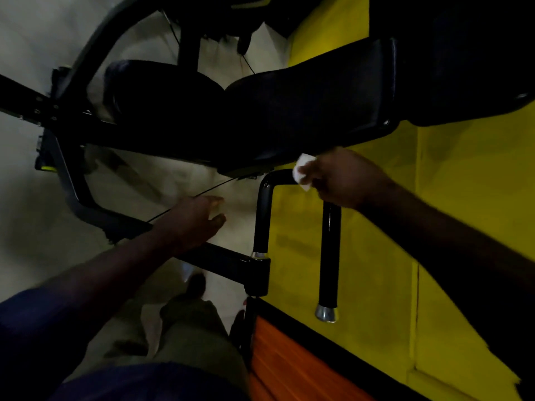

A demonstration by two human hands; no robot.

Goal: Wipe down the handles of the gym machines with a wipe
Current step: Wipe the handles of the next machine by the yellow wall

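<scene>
A black U-shaped machine handle (263, 215) with chrome end caps hangs in the middle of the view. My right hand (338, 180) grips a white wipe (302, 170) and presses it on the top bend of that handle. The handle's right leg (330, 256) runs down from under my hand to a chrome tip. My left hand (197, 221) hovers with relaxed fingers to the left of the handle, holding nothing.
A dark padded seat and backrest (289, 111) of the machine lie just above the handle. Black frame bars (69, 175) and a thin cable (208, 189) cross the pale floor at left. A yellow wall (448, 212) and an orange panel (283, 357) stand at right.
</scene>
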